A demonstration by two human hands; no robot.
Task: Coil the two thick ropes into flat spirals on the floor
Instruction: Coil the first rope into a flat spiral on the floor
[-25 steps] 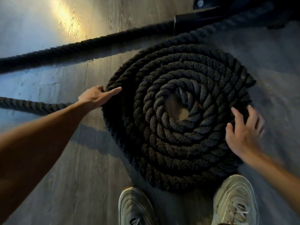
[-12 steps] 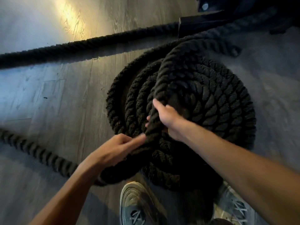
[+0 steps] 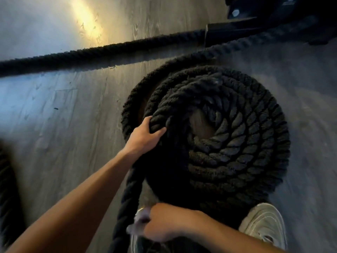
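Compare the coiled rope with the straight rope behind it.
The coiled rope is wound in many spiral turns; the straight rope runs in one line across the floor. The left hand grips a turn of the coiled rope; the straight rope lies untouched. The coiled rope's upper turns ride up; the straight rope lies flat. Both are thick, dark and twisted.

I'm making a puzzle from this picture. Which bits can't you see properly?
- Right hand: head view, motion blur smears its fingers, hiding their grip.
- Straight rope: head view, left edge cuts one end, dark block covers the other.
- Left shoe: mostly behind the right hand.
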